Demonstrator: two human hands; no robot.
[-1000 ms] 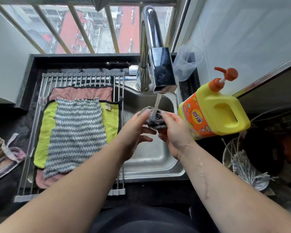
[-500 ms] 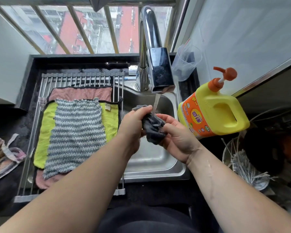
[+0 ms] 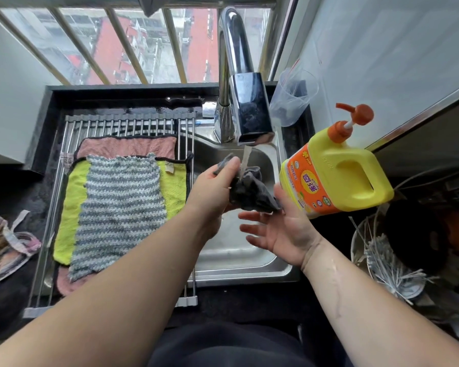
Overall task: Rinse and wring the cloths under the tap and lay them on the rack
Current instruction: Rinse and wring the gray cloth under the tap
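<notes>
My left hand [image 3: 215,189] grips a dark grey cloth [image 3: 249,192] bunched under the running tap [image 3: 249,112], over the steel sink [image 3: 239,263]. Water falls onto the top of the cloth. Just below and right of it my right hand [image 3: 281,229] lies palm up with its fingers spread, its thumb near the cloth's lower corner. On the metal rack [image 3: 122,123] left of the sink lie a grey striped cloth [image 3: 119,207], a yellow-green cloth [image 3: 69,207] beneath it, and a pink cloth [image 3: 127,145] at the bottom.
A yellow detergent jug [image 3: 337,176] with an orange pump stands right of the sink, close to my right hand. A clear plastic cup [image 3: 292,96] sits behind it. A bowl with chopsticks [image 3: 387,263] is at the right; a crumpled bag [image 3: 3,247] at the far left.
My right hand has let go of the grey cloth and dropped below it with the fingers spread. My left hand keeps its grip and holds the cloth under the water.
</notes>
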